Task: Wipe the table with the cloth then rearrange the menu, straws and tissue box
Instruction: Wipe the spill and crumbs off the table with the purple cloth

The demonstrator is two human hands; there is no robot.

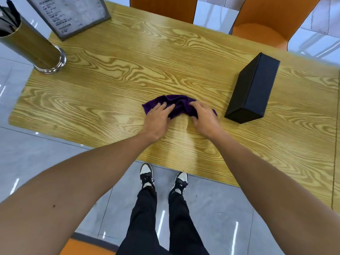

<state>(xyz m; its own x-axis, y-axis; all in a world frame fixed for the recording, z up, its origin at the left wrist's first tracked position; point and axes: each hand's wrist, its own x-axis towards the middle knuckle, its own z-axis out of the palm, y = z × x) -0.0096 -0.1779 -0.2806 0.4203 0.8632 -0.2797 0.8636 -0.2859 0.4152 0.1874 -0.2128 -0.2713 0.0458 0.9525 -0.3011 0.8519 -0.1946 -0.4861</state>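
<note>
A purple cloth point(177, 103) lies bunched near the middle of the wooden table point(110, 80). My left hand point(159, 119) presses on its left part, fingers spread over the fabric. My right hand point(203, 118) grips its right part, fingers curled into the folds. A black tissue box point(253, 91) stands to the right of the cloth. A grey framed menu point(73, 13) leans at the far left corner. Beside it, a gold metal cylinder point(31, 45) holds black straws point(8, 19).
Two orange chairs point(263, 26) stand at the far side of the table, and another orange seat point(84, 247) shows at the bottom edge. My legs and shoes stand on the grey tiled floor by the near table edge.
</note>
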